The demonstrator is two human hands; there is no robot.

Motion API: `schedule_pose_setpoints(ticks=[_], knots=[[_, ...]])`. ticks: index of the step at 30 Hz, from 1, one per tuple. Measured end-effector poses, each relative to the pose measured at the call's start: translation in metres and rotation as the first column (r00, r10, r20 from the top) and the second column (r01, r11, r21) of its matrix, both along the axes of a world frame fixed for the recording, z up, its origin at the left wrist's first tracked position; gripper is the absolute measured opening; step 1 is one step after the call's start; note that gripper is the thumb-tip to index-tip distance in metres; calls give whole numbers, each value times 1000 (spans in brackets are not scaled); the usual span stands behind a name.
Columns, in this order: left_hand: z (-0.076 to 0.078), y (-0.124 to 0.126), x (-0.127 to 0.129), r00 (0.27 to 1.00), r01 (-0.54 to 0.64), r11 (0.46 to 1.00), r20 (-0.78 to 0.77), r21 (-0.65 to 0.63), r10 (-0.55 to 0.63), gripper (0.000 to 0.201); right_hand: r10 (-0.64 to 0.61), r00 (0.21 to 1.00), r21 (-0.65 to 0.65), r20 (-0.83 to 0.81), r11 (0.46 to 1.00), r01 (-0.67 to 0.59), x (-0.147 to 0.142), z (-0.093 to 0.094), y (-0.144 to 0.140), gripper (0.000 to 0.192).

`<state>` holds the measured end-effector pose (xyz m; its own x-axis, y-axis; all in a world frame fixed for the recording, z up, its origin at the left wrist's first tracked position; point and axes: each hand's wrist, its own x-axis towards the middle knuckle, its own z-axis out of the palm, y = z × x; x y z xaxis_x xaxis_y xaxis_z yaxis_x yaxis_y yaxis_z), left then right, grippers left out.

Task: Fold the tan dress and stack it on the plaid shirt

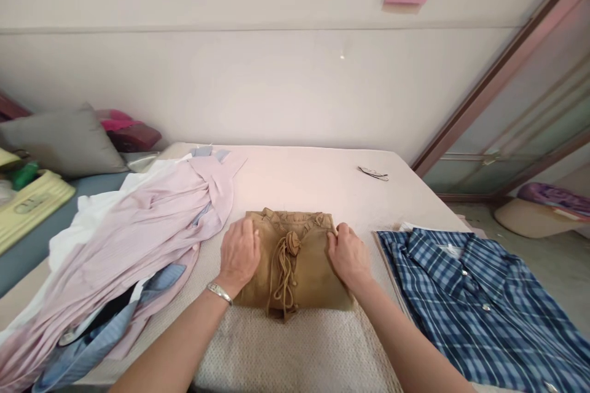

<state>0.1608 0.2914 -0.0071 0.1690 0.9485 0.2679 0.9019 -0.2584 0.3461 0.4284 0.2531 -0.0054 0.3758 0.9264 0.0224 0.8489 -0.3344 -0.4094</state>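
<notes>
A wide table (304, 178) under a pale textured cloth fills the room in front of the person, pushed against a plain wall. On its left side sprawls a loose heap of pink, white and light-blue shirts (138, 239), unfolded and spilling toward the near edge. On the right lies a blue plaid shirt (483, 301), folded flat with the collar up and its buttons showing.

Between those two, near the middle of the table, sits a tan folded garment (295, 258), squared up into a neat block with a ruffled top edge and a knotted drawstring trailing down its front.

The left hand (239, 252), a silver bracelet at the wrist, lies palm-down on the garment's left portion, fingers spread loosely and flat against the cloth. The right hand (349, 255) rests on the right edge; its fingers are curled at the upper corner and may be pinching the ruffle, though from here that is hard to make out.

Far back on the table lies a small dark object (373, 173), too small to identify.
</notes>
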Motion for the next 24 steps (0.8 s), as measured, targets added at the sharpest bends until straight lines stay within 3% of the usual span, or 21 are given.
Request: schedule_pose_setpoints(ticks=[3, 6, 10, 13, 17, 21, 24], knots=[[-19, -3, 5, 972, 195, 979, -144, 54, -186, 56, 140, 964, 119, 228, 978, -170, -25, -7, -7, 49], [-48, -1, 2, 957, 179, 983, -228, -27, -181, 62, 276, 930, 67, 241, 952, -300, -38, -30, -8, 70], [-66, 3, -3, 949, 152, 988, -274, -36, -156, 64, 258, 945, -43, 203, 966, -254, -29, -57, -3, 82], [-62, 4, -3, 946, 138, 989, -289, -43, -145, 64, 248, 945, -53, 212, 969, -242, -17, -61, -1, 84], [-43, -1, 1, 949, 127, 988, -281, -83, -146, 63, 229, 948, -99, 222, 972, -212, -15, -47, -7, 84], [-29, -15, 10, 966, 116, 993, -234, 28, -107, 62, 226, 947, -9, 230, 973, -230, -38, -33, -25, 82], [-37, -27, 18, 966, 165, 984, -214, 66, -148, 63, 327, 927, -28, 185, 945, -327, -59, -36, -39, 81]])
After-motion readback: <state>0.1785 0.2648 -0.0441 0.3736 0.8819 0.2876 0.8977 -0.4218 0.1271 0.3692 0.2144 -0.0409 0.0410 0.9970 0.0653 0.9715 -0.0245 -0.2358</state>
